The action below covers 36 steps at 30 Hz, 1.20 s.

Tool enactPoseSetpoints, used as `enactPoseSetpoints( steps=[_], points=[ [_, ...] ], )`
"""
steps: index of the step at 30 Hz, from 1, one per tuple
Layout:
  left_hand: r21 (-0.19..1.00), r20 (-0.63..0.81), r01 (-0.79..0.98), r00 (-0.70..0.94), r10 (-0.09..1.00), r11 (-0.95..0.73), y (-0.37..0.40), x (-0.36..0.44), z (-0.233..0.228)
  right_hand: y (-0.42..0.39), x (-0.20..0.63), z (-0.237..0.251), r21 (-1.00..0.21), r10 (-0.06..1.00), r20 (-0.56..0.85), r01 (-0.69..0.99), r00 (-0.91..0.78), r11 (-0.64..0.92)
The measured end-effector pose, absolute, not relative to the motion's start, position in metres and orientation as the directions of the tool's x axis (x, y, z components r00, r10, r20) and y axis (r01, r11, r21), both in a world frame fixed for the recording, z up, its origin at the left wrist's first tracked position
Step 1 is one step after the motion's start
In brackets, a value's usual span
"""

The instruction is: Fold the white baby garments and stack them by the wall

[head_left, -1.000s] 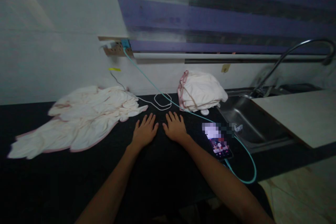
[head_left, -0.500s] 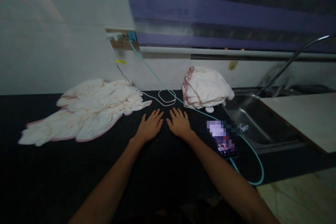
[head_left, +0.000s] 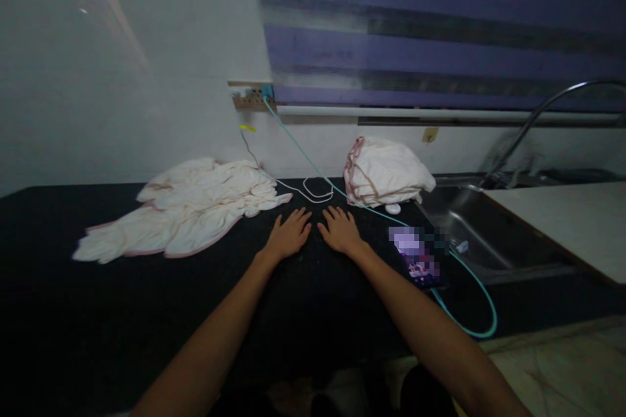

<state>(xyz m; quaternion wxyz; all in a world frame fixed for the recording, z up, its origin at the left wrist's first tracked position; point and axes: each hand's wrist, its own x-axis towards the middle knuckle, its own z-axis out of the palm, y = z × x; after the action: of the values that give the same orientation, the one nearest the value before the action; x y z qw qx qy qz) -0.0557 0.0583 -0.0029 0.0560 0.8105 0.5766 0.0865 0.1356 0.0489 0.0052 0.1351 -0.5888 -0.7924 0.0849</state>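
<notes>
- Black counter (head_left: pixel 98 313) spans the view.
- Loose cloth (head_left: pixel 186 215) lies spread at ten o'clock from the hands, near the left one.
- Folded cloths (head_left: pixel 386 172) sit at one o'clock, near the right hand.
- Phone (head_left: pixel 420 260) lies at four o'clock, just beside the right wrist.
- Left hand (head_left: pixel 289 234) and right hand (head_left: pixel 340 231) rest flat, fingers spread, holding nothing, side by side.

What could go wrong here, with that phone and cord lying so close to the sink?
1. The phone lies near the right hand and beside the sink; a sweep of the arm might knock it in.
2. The teal cord loops past the counter edge and could snag, dragging the phone off.
3. Reaching for the loose cloth, the left hand may catch the white cable.
</notes>
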Motion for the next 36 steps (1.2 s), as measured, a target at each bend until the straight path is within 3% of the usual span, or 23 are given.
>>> enactPoseSetpoints(
  steps=[4, 11, 16, 20, 24, 29, 32, 36],
  points=[
    [0.217, 0.074, 0.923, 0.31, 0.948, -0.319, 0.052, -0.055, 0.003, 0.046, 0.135, 0.007, -0.293, 0.953, 0.125, 0.908, -0.274, 0.3],
    [0.161, 0.179, 0.941, 0.267, 0.947, -0.296, 0.042, -0.055, 0.019, 0.053, 0.132, -0.005, -0.318, 0.953, 0.168, 0.901, -0.251, 0.294],
    [0.199, 0.412, 0.98, -0.098, 0.906, 0.016, 0.048, -0.102, 0.038, 0.051, 0.131, -0.001, -0.336, 0.951, 0.186, 0.893, -0.249, 0.299],
    [0.215, 0.28, 0.939, -0.323, 0.904, 0.269, 0.046, -0.143, 0.041, 0.048, 0.131, 0.001, -0.345, 0.95, 0.193, 0.889, -0.246, 0.3],
    [0.191, 0.236, 0.968, -0.208, 0.949, 0.164, 0.047, -0.133, 0.038, 0.051, 0.131, -0.002, -0.345, 0.948, 0.194, 0.887, -0.254, 0.308],
    [0.26, 0.217, 0.955, 0.086, 0.972, -0.142, 0.04, -0.074, 0.035, 0.055, 0.129, -0.003, -0.368, 0.95, 0.181, 0.878, -0.256, 0.307],
    [0.322, 0.211, 0.885, 0.278, 0.937, -0.335, 0.02, -0.036, 0.033, 0.056, 0.134, -0.006, -0.422, 0.943, 0.197, 0.845, -0.268, 0.329],
    [0.365, 0.215, 0.738, 0.526, 0.823, -0.567, -0.005, -0.004, 0.037, 0.058, 0.146, -0.012, -0.522, 0.876, 0.251, 0.704, -0.413, 0.482]
  ],
)
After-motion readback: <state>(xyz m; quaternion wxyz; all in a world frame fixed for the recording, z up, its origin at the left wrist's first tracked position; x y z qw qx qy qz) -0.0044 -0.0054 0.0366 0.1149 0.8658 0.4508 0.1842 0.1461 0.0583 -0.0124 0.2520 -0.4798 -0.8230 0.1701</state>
